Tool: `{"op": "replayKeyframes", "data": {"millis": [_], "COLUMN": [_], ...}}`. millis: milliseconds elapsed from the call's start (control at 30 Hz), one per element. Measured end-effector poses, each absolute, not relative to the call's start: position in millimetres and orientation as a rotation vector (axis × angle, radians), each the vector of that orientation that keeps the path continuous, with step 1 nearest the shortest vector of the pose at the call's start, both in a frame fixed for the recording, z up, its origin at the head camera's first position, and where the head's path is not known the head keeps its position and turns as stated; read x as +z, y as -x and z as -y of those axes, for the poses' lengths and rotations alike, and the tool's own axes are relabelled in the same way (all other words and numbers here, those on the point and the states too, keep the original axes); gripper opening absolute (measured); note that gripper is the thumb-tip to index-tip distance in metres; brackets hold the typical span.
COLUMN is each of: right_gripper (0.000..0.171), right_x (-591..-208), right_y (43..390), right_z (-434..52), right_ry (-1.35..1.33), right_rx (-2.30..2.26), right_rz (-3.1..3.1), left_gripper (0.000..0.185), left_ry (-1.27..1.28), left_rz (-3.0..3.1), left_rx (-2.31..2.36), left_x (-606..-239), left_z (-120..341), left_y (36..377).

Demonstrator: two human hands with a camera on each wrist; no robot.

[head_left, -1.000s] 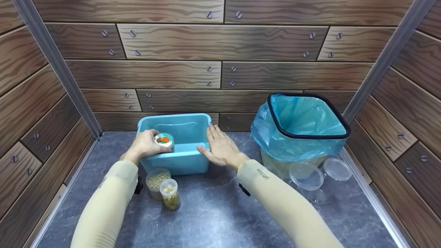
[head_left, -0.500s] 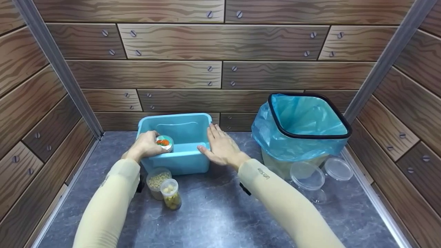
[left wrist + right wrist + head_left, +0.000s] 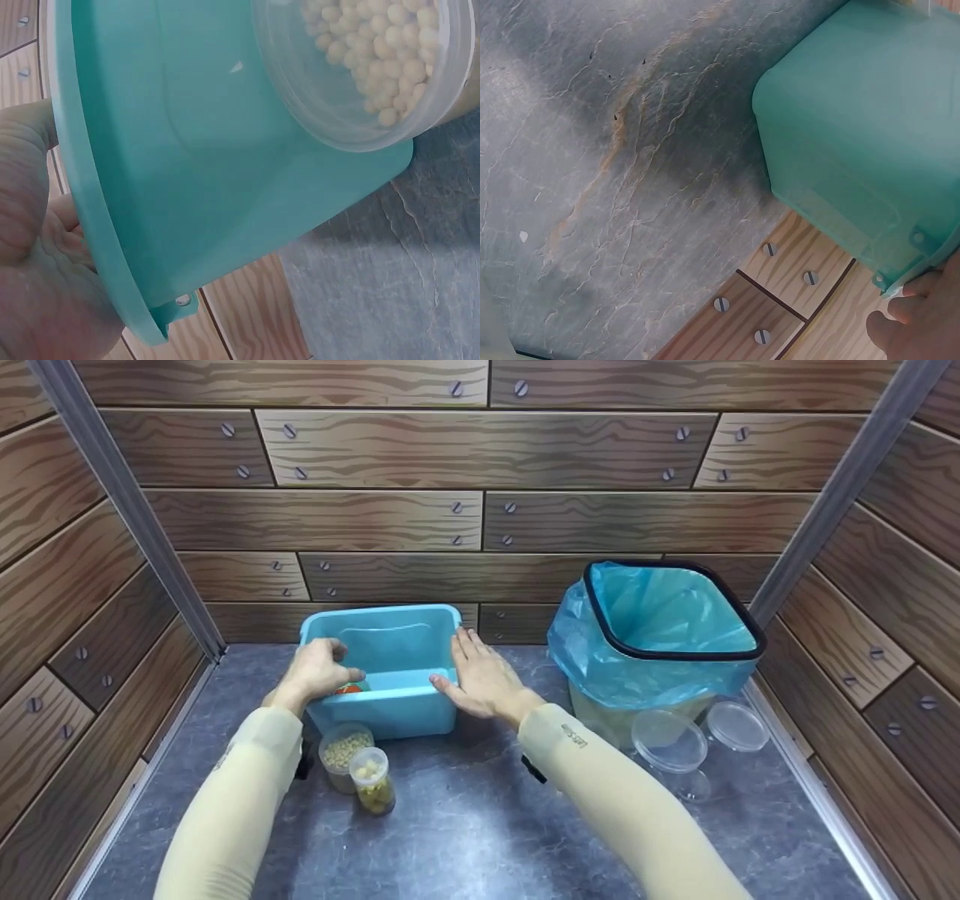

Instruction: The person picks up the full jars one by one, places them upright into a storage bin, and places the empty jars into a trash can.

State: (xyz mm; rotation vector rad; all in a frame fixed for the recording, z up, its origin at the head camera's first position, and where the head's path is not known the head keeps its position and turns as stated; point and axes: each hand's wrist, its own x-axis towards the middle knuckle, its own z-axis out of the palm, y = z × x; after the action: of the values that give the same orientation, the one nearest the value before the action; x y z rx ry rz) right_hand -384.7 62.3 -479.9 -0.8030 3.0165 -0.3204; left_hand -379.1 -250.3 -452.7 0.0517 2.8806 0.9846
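Observation:
A light blue plastic bin (image 3: 397, 716) stands between my hands. Over its left rim reaches my left hand (image 3: 315, 669), thumb and fingers apart with nothing visible between them. Just below that hand, inside the bin, shows part of a container lid with an orange picture (image 3: 349, 688); the hand and front wall hide the rest. My right hand (image 3: 484, 675) lies with straight fingers against the bin's right rim. Before the bin stand a clear tub of pale, chickpea-like balls (image 3: 346, 754) and a slimmer jar of yellow-green pieces (image 3: 373, 795). The tub (image 3: 382, 52) is close in the left wrist view.
A waste bin lined with a blue bag (image 3: 637, 682) under a black rim stands at the right. Several clear lids or containers (image 3: 669, 742) are beside it. Wood-patterned walls (image 3: 480, 450) enclose the grey marbled tabletop (image 3: 465, 840).
The container with the orange picture, earlier held in my left hand, has gone down into the bin, and that hand has let go of it. My right hand stays at the right rim.

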Motion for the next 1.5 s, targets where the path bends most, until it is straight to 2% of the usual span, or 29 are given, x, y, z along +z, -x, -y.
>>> {"op": "replayKeyframes", "data": {"millis": [733, 1233, 1500], "right_gripper": [0.099, 0.097, 0.099], "right_x": [-481, -478, -478], "right_y": [382, 385, 384], "right_z": [-63, -60, -60], "right_ry": [0.770, 0.796, 0.789], "right_rx": [-0.300, -0.313, -0.292], "right_rz": [-3.006, -3.007, -3.009], "left_gripper": [0.046, 0.019, 0.021], "left_ry": [-0.331, -0.379, -0.363], "left_rz": [-2.970, -3.054, -2.976], "left_rx": [1.071, 1.364, 1.537], "left_x": [-441, -452, -469], "left_z": [251, 262, 263], "left_y": [349, 302, 284]}}
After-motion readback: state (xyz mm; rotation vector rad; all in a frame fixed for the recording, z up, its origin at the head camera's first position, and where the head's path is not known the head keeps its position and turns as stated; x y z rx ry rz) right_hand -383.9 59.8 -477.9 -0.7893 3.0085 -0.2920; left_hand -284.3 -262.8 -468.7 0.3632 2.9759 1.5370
